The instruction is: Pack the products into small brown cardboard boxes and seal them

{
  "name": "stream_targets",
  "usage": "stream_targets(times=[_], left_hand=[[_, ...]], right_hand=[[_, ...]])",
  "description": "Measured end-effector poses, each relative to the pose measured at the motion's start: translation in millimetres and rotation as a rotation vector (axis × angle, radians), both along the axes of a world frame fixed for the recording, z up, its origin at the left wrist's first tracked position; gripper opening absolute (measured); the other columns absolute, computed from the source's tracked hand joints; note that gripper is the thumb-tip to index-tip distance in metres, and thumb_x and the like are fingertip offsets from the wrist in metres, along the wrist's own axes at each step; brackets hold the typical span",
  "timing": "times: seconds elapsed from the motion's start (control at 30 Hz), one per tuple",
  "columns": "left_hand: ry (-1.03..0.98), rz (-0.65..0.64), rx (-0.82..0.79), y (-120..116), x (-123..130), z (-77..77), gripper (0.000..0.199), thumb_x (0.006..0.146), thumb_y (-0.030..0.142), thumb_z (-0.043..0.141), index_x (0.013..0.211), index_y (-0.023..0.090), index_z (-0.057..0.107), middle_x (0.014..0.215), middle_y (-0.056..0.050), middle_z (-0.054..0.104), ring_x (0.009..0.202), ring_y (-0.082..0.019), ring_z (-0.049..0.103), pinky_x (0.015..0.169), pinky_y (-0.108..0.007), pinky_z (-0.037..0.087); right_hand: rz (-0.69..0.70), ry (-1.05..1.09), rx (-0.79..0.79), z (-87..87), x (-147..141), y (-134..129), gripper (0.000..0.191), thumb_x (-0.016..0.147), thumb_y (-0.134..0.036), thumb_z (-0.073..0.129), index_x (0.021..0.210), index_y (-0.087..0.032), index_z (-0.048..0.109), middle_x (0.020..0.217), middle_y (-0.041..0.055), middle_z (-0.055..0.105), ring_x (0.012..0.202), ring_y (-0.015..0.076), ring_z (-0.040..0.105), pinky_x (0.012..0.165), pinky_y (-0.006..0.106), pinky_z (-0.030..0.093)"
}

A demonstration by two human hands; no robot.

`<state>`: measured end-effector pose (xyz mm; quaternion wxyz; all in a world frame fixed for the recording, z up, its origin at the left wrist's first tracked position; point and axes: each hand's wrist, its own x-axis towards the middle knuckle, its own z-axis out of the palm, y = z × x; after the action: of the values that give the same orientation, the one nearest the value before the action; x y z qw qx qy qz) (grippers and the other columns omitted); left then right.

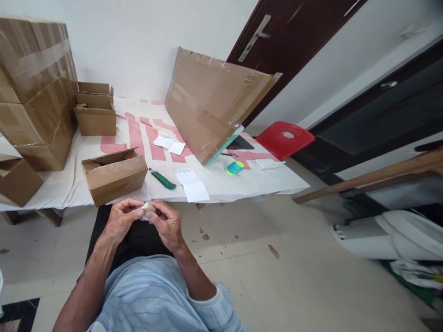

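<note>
Both hands meet over my lap, just in front of the table's near edge. Between their fingertips is a small, shiny, light brown wrapped item [148,207]. My left hand [122,218] pinches its left side, and my right hand [166,224] pinches its right side. What lies inside the wrapping cannot be made out. Just beyond the hands, an open small cardboard box [117,179] sits at the table edge. A green utility knife [162,179] lies right of that box, and a white paper slip [192,185] hangs slightly over the edge.
Large taped cartons [34,83] are stacked at the left, beside small open boxes [97,121]. A big cardboard sheet [211,101] leans on the cloth-covered table [270,182]. Near it are a teal and yellow roll [235,168] and a red chair [285,140].
</note>
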<state>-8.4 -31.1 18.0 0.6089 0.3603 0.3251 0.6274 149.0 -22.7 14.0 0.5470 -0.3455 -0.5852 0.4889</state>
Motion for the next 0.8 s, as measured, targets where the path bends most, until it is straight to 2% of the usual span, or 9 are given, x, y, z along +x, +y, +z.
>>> stream_targets(times=[0.07,0.17,0.37,0.47,0.63,0.73,0.8], left_hand=[[-0.016,0.004,-0.024,1,1,-1.1,0.036,0.057,0.039,0.106,0.078,0.018,0.085,0.080,-0.003,0.074,0.068,-0.013,0.067,0.064,-0.025,0.057],[0.069,0.007,-0.005,1,0,0.0,0.035,0.059,0.040,0.105,0.079,0.018,0.086,0.081,-0.005,0.076,0.073,-0.017,0.070,0.068,-0.028,0.060],[0.174,-0.064,0.020,0,-6,2.9,0.033,0.063,0.037,0.103,0.084,0.017,0.087,0.085,-0.007,0.079,0.075,-0.018,0.071,0.071,-0.029,0.060],[0.160,-0.071,-0.006,1,-4,-0.1,0.033,0.065,0.039,0.102,0.085,0.017,0.088,0.086,-0.008,0.078,0.074,-0.017,0.070,0.069,-0.028,0.059],[0.131,-0.057,-0.076,5,4,-9.6,0.040,0.060,0.044,0.104,0.086,0.017,0.089,0.084,-0.006,0.078,0.068,-0.015,0.067,0.065,-0.026,0.057],[0.169,-0.061,-0.102,6,7,-13.3,0.042,0.064,0.046,0.102,0.092,0.017,0.090,0.082,-0.008,0.080,0.069,-0.016,0.070,0.068,-0.028,0.059],[0.203,-0.063,-0.112,7,7,-13.6,0.041,0.067,0.046,0.100,0.093,0.017,0.090,0.085,-0.010,0.082,0.070,-0.017,0.071,0.067,-0.027,0.059]], right_hand=[[0.008,0.013,-0.015,0.0,2,1,0.028,0.083,-0.048,0.084,0.097,-0.023,0.083,0.086,0.0024,0.072,0.070,0.0151,0.061,0.063,0.027,0.054],[0.009,0.016,-0.053,-0.4,4,2,0.033,0.079,-0.053,0.087,0.092,-0.023,0.082,0.082,0.0012,0.070,0.065,0.0135,0.056,0.057,0.026,0.052],[0.047,0.055,-0.153,-9.1,8,4,0.041,0.076,-0.057,0.088,0.093,-0.020,0.081,0.074,-0.0007,0.068,0.052,0.0091,0.050,0.047,0.024,0.047],[0.037,0.105,-0.192,-16.0,9,6,0.046,0.073,-0.058,0.090,0.095,-0.020,0.079,0.071,-0.0010,0.068,0.049,0.0091,0.050,0.045,0.024,0.046],[0.011,0.087,-0.171,-24.9,16,9,0.045,0.075,-0.056,0.090,0.096,-0.018,0.079,0.069,-0.0011,0.068,0.049,0.0088,0.050,0.047,0.023,0.046],[-0.072,0.015,-0.143,-31.6,35,23,0.042,0.079,-0.053,0.087,0.099,-0.017,0.081,0.069,-0.0006,0.068,0.052,0.0096,0.051,0.050,0.024,0.047],[-0.222,-0.044,-0.099,-37.8,61,45,0.044,0.080,-0.055,0.085,0.102,-0.017,0.081,0.071,-0.0002,0.069,0.055,0.0106,0.052,0.053,0.025,0.048]])
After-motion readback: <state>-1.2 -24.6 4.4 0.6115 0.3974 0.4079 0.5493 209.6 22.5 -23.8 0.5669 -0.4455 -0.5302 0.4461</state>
